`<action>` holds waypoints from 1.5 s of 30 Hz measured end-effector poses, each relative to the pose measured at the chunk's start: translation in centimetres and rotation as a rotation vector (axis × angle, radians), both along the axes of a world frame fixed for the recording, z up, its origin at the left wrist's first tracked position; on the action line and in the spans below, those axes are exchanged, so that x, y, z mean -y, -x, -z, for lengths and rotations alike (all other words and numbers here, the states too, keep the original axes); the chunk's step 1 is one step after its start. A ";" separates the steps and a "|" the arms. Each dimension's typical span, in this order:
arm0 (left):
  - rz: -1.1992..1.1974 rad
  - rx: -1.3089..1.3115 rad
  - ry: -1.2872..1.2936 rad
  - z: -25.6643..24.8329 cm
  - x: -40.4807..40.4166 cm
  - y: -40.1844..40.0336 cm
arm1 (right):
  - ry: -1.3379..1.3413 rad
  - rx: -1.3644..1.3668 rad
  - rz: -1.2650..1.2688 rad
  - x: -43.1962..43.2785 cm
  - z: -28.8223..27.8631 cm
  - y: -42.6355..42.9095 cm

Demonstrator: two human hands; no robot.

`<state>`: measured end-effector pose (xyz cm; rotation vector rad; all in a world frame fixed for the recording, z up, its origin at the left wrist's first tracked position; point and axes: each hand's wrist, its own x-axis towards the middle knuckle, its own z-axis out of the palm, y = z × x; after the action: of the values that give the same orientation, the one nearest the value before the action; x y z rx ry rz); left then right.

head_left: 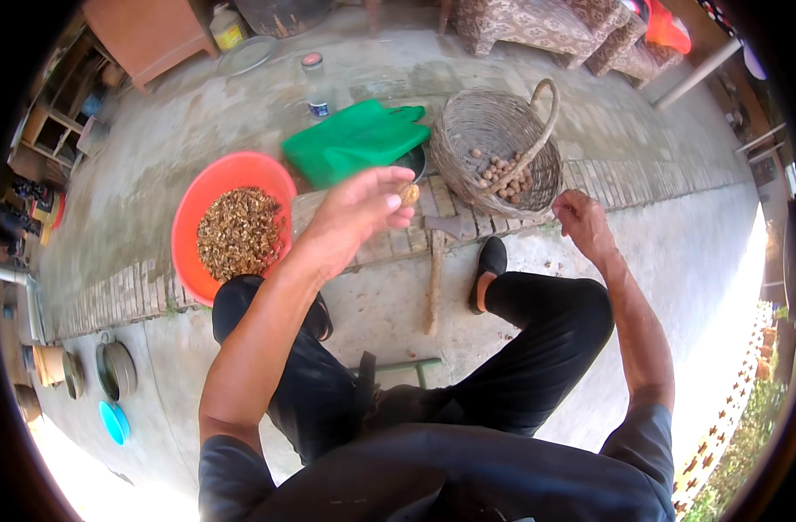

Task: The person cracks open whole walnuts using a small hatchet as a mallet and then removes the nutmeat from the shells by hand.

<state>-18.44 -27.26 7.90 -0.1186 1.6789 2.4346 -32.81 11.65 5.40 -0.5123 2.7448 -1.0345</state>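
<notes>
My left hand [365, 212] holds a light-brown walnut [408, 194] at its fingertips, above the brick edging. To the right, my right hand [583, 225] is beside the rim of a wicker basket [456, 124], its fingers curled inward; whether anything small is inside them is hidden. Several whole walnuts [508, 179] lie in the basket, which has an arched handle. A hatchet [435, 280] with a wooden handle lies between my feet, its metal head on the bricks. Left of my left hand, an orange-red plastic basin [192, 209] contains many walnut pieces [238, 231].
A green bag [352, 140] partly covers a dark bowl [414, 160] behind my left hand. Farther back stand a lidded jar [314, 81] and a patterned sofa [528, 32]. Metal pots [116, 368] and a blue basin [114, 423] are at the left. Black-trousered knees flank the hatchet.
</notes>
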 end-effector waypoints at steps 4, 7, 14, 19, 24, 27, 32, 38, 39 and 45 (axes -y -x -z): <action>-0.048 -0.008 -0.046 1.7 -0.7 0.4 | 0.474 0.060 -0.120 11.0 -4.2 -3.9; -0.093 0.011 -0.045 2.7 -0.4 0.1 | 0.495 -0.101 -0.310 16.1 -4.4 -5.7; -0.114 0.025 -0.013 2.9 -0.6 0.2 | 0.426 -0.324 -0.506 19.1 -2.1 -6.2; -0.128 0.052 0.047 3.4 -0.8 0.0 | 0.411 -0.276 -0.508 19.5 -1.8 -6.0; -0.137 0.044 0.048 3.7 -0.8 -0.3 | 0.435 -0.318 -0.520 19.8 -1.3 -6.0; -0.139 0.041 0.062 3.8 -1.0 -0.4 | 0.424 -0.273 -0.508 19.6 -1.2 -6.0; -0.117 0.033 0.109 4.3 -1.0 -0.2 | 0.438 -0.219 -0.480 19.4 -0.4 -6.3; -0.161 0.031 0.085 4.7 -1.5 -0.2 | 0.449 -0.237 -0.462 19.3 0.3 -6.3; -0.162 0.032 0.082 4.7 -1.5 -0.2 | 0.450 -0.242 -0.457 19.3 0.3 -6.3; -0.180 0.044 0.067 4.5 -1.8 -0.1 | 0.445 -0.254 -0.431 19.3 0.2 -6.6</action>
<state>-18.38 -25.45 3.39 -0.3434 1.8030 2.4809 -26.18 -7.67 5.19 -1.3116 2.4089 -1.5371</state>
